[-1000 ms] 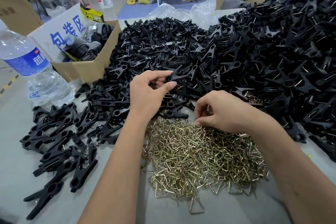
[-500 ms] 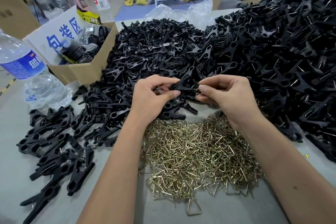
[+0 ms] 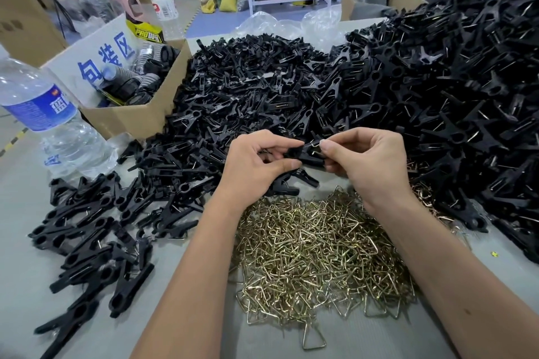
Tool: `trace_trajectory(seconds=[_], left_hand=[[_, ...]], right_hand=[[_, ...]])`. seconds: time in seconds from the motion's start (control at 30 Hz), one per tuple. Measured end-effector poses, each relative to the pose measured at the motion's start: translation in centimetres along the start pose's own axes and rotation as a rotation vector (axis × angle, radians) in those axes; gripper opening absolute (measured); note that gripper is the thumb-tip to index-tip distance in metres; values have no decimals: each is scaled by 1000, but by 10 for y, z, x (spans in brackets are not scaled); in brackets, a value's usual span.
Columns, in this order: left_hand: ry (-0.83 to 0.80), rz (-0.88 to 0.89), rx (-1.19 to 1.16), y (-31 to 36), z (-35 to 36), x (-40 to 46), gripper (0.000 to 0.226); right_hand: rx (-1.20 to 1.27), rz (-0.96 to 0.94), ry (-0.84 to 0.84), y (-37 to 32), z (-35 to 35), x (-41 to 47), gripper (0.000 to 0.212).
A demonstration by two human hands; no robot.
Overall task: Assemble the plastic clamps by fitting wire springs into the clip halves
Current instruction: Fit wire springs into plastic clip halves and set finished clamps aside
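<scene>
A black plastic clamp [image 3: 308,154] is held above the table between both hands. My left hand [image 3: 256,165] pinches its left end with thumb and fingers. My right hand [image 3: 370,160] pinches a wire spring [image 3: 316,146] against the clamp's right end. Below the hands lies a heap of brass-coloured wire springs [image 3: 318,253]. A big pile of loose black clip halves [image 3: 256,87] fills the middle of the table behind the hands.
Assembled black clamps [image 3: 87,239] lie scattered at the left. A taller mound of black clamps [image 3: 466,90] rises at the right. A cardboard box [image 3: 128,119] with rolls stands back left, a water bottle [image 3: 43,114] beside it. Bare grey table [image 3: 23,285] shows front left.
My right hand has risen from the spring heap with a spring and met my left hand at the clamp. Both hands now work on the same piece.
</scene>
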State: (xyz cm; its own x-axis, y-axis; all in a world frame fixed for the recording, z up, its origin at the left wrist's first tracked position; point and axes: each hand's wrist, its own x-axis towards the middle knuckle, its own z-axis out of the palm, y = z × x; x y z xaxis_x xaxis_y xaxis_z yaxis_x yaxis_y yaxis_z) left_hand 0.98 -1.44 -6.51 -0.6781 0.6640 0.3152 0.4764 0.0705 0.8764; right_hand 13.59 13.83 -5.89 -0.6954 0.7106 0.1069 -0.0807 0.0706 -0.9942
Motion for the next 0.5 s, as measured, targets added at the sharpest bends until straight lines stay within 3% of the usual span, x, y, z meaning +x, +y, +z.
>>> trace_trajectory(seconds=[0.5], left_hand=[[-19, -20, -62, 3, 4, 0, 35]], right_hand=[[51, 83, -18, 0, 4, -3, 12]])
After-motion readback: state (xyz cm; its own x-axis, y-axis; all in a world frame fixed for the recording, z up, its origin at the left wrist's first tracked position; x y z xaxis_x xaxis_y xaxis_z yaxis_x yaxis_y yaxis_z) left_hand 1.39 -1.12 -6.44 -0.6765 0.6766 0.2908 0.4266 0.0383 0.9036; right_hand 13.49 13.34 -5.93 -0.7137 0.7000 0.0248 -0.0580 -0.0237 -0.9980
